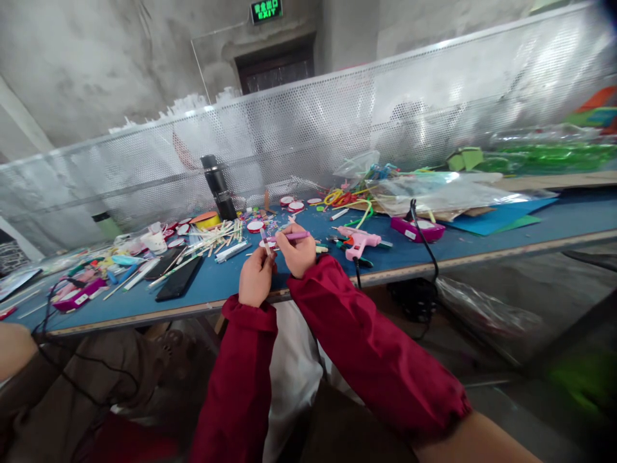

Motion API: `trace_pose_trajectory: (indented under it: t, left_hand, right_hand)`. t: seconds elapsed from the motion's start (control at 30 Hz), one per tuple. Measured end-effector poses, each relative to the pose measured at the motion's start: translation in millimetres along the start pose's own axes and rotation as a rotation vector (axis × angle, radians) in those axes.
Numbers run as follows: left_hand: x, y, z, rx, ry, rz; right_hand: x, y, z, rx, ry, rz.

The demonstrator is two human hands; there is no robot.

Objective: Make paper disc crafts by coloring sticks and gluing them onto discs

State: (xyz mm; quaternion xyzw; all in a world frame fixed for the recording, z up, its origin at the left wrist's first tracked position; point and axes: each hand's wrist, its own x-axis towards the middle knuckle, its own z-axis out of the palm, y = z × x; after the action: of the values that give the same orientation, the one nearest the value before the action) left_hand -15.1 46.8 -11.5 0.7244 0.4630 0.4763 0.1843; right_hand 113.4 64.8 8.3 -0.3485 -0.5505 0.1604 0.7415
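Note:
My right hand (297, 254) is closed around a purple marker (296, 236), held like a pen with its tip pointing left. My left hand (256, 278) pinches a small flat pale stick (265, 240) that stands nearly upright, with a purplish upper end. The marker's tip is close to the stick; whether they touch I cannot tell. Both hands are over the table's front edge. Just right of my right hand lies a pink glue gun (361, 242) with its cord hanging down. A round white-and-red piece (256, 226) lies behind my left hand.
Loose wooden sticks (219, 236), a black phone (180, 278) and a black bottle (218, 186) are to the left. At right are a purple box (417, 229), blue sheets (501, 215) and plastic bags (434, 190). A perforated metal screen (308, 128) runs behind. Another person's arm (17, 350) shows at left.

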Motion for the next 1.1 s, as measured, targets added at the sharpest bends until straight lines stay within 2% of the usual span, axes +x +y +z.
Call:
trace_pose_trajectory:
  t: [1.1]
  left_hand:
    - [0.5, 0.1, -0.4, 0.0, 0.008, -0.002]
  right_hand:
    - [-1.3, 1.7, -0.4, 0.013, -0.016, 0.018]
